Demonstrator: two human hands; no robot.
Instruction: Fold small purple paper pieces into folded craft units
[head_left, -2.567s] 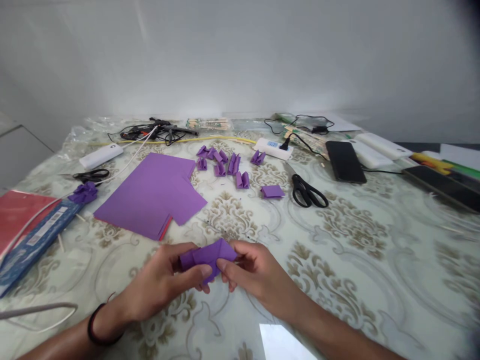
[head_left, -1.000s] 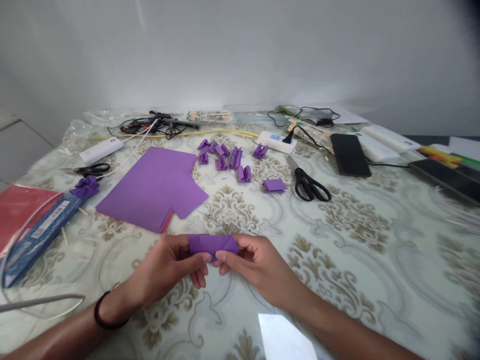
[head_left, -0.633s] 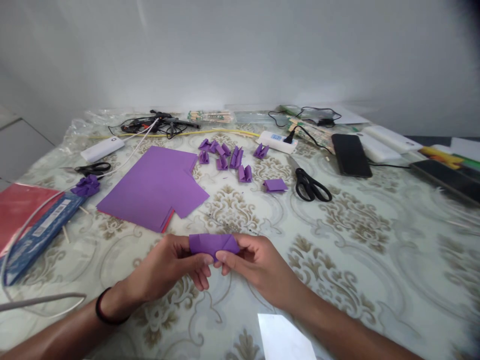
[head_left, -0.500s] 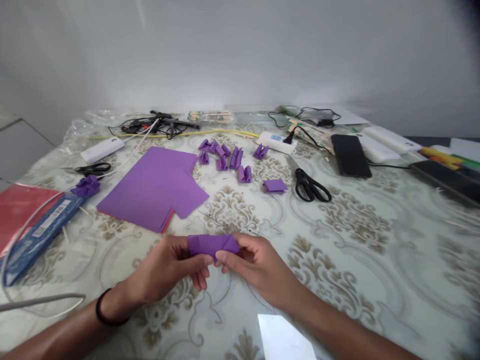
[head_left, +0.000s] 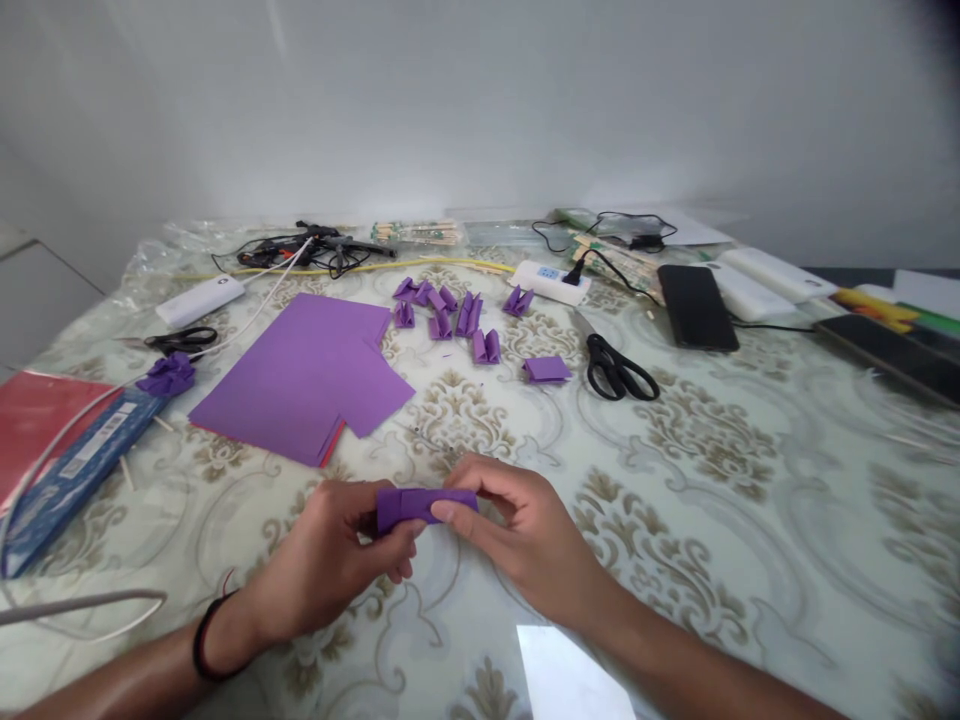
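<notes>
Between my two hands is a narrow folded strip of purple paper [head_left: 417,505], held just above the patterned tablecloth. My left hand [head_left: 337,550] pinches its left end, thumb in front and fingers behind. On the right part, my right hand [head_left: 510,520] presses with the thumb in front while its fingers curl over the top edge. Beyond the hands lies a stack of purple paper sheets [head_left: 292,370], with red showing at its lower edge. Several small folded purple paper pieces [head_left: 469,315] sit behind, and a flatter folded purple piece [head_left: 547,370] lies nearer.
Black-handled scissors [head_left: 616,370] rest right of the folded pieces, near a white power strip [head_left: 551,282] and a black phone [head_left: 697,308]. Another pair of scissors [head_left: 184,340], a white power bank [head_left: 201,300] and a blue package [head_left: 97,450] are at left. Cables cross the back.
The purple strip looks narrower, its upper edge folded down toward me. My right fingers have moved from behind its right end to over its top edge.
</notes>
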